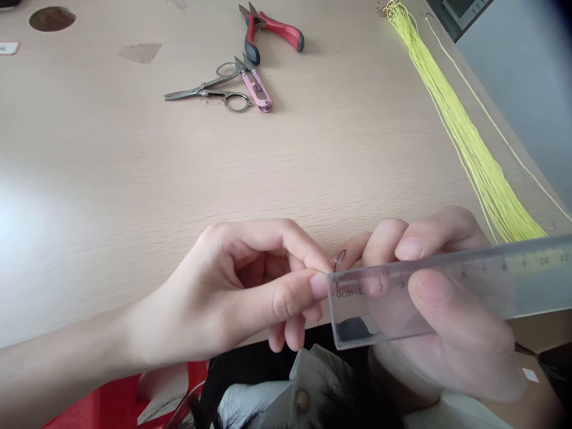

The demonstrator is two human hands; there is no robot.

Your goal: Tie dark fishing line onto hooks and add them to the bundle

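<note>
A small dark wire hook stands just above the zero end of a clear plastic ruler with centimetre markings, near the front edge of the desk and right of its middle. The left hand is closed narrowly, its thumb and fingertips pinched around the hook's lower part, where the fingers hide the shank. The right hand grips the ruler, with its thumb on the near face and its fingers showing through the plastic from behind. The ruler slants up to the right and reaches past the desk's right edge.

So far, the hook is held at the ruler's zero end, and no mark or cut shows on it. Any line tied to it is too thin to make out.

Toward the far right corner of the pale wood-grain desk, a long bundle of bright yellow cords lies gathered, with tiny gold hooks clustered at its far end. A single loose yellow strand runs just beside it. Near the far edge lie red-and-black-handled pliers, and nearer in, steel scissors touch pink thread snips. A round hole marks the far left corner.
</note>
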